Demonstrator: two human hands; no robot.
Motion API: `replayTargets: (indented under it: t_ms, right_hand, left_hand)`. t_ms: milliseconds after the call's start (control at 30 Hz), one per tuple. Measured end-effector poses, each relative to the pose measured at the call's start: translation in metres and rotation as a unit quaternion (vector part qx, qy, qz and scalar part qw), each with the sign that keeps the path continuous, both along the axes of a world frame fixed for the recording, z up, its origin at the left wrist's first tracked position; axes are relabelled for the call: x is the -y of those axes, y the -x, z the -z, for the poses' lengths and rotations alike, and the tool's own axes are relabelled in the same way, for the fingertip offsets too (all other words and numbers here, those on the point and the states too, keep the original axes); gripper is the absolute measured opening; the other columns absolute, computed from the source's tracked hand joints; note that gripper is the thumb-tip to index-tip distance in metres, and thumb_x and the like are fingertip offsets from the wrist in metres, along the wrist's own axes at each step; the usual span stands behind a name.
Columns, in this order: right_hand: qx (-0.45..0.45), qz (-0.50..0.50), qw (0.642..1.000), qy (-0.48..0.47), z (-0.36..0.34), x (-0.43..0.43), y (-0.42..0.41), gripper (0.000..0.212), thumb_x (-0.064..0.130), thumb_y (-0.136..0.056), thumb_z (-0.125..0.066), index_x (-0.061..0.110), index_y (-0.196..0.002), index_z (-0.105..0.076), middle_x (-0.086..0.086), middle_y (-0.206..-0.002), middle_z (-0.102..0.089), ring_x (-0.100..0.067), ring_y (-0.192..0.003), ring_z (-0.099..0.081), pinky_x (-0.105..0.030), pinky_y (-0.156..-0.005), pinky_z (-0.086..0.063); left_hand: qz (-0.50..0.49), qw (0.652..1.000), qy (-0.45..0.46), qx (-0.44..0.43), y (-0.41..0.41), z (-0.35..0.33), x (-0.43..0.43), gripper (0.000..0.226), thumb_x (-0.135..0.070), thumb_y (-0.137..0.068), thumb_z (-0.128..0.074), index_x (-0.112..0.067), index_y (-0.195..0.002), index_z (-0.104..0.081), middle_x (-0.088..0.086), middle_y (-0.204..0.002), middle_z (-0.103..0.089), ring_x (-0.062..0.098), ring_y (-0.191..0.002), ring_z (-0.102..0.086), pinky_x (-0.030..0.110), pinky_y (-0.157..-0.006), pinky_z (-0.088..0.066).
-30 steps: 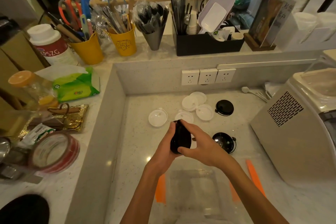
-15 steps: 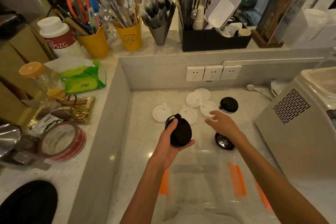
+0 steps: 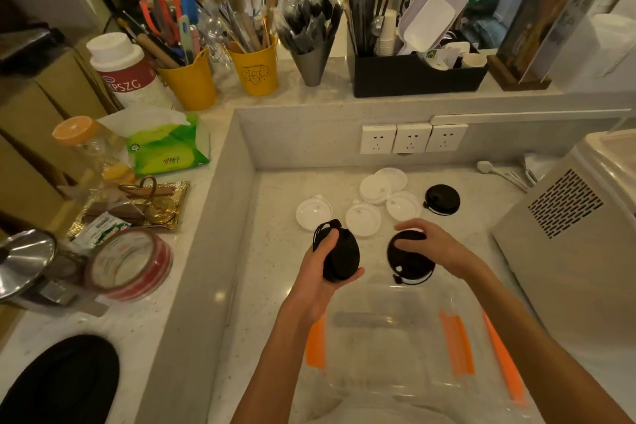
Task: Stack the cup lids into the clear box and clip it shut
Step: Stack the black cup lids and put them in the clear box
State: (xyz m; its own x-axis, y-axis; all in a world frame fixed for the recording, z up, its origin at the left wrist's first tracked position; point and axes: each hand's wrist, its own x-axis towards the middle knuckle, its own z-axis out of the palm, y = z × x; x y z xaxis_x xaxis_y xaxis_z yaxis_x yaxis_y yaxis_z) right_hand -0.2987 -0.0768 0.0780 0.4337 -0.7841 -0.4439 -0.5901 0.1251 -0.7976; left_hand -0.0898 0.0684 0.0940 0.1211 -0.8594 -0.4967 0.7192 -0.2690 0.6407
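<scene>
On the tabletop (image 3: 275,286), at the far left of the scattered group, one white lid (image 3: 313,212) lies flat, with more white lids (image 3: 382,188) spread toward the wall sockets and a lone black lid (image 3: 442,199) at the right end of the row. Nearer, the left hand (image 3: 320,272) is curled around a small stack of black lids (image 3: 339,255), held on edge with thumb over the rim and fingers beneath. To its right, the right hand (image 3: 437,248) has its fingers spread and pressed down on another black lid (image 3: 409,262) that lies flat on the tabletop; whether the fingertips have hooked its rim is not clear, so it looks like a touch more than a firm hold. That lid sits just beyond the far edge of the clear box (image 3: 395,348), which stands open below both forearms with its orange clips (image 3: 456,342) down the sides. The right hand is plainly the nearer one, and the likely next move is to lift this lid leftward onto the held stack, or draw it straight back into the box.
</scene>
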Motion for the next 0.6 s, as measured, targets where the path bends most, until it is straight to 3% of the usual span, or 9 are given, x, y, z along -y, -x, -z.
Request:
replayTargets:
  t_ms: [100,200,433,600]
  right_hand:
    - [0.041,-0.161,0.986,0.011,-0.047,-0.015,-0.018,0.031,0.037,-0.082,-0.075,0.042,-0.11,-0.063,0.01,-0.115,-0.063,-0.014,-0.107,-0.063,-0.024,-0.081,-0.058]
    - [0.053,-0.238,0.969,0.038,-0.073,-0.025,-0.034,0.031,0.036,-0.084,-0.073,0.042,-0.112,-0.062,0.011,-0.115,-0.062,-0.01,-0.105,-0.064,-0.023,-0.083,-0.058]
    - [0.092,-0.213,0.972,0.04,-0.075,-0.032,-0.047,0.042,0.039,-0.073,-0.079,0.04,-0.108,-0.055,0.004,-0.105,-0.068,-0.017,-0.093,-0.071,-0.034,-0.079,-0.062]
    - [0.093,-0.167,0.978,0.077,-0.069,-0.034,-0.047,0.056,0.044,-0.066,-0.081,0.046,-0.111,-0.046,0.008,-0.106,-0.057,-0.013,-0.095,-0.064,-0.021,-0.071,-0.059]
  left_hand:
    - [0.02,0.998,0.008,0.066,0.004,-0.001,0.005,0.046,-0.037,-0.085,-0.072,-0.022,-0.128,-0.063,0.011,-0.133,-0.065,0.029,-0.123,-0.062,0.053,-0.095,-0.058]
    - [0.048,0.994,0.035,0.092,0.006,-0.004,0.006,0.05,-0.042,-0.092,-0.064,-0.017,-0.135,-0.061,0.014,-0.132,-0.069,0.027,-0.12,-0.068,0.047,-0.094,-0.059]
    - [0.095,0.991,0.055,0.081,0.007,-0.011,0.001,0.043,-0.05,-0.097,-0.057,-0.024,-0.129,-0.069,0.011,-0.13,-0.071,0.026,-0.12,-0.068,0.045,-0.087,-0.06]
    - [0.085,0.993,0.075,0.017,0.009,-0.007,-0.003,0.044,-0.048,-0.099,-0.058,-0.019,-0.131,-0.068,0.015,-0.135,-0.067,0.032,-0.126,-0.064,0.05,-0.092,-0.058]
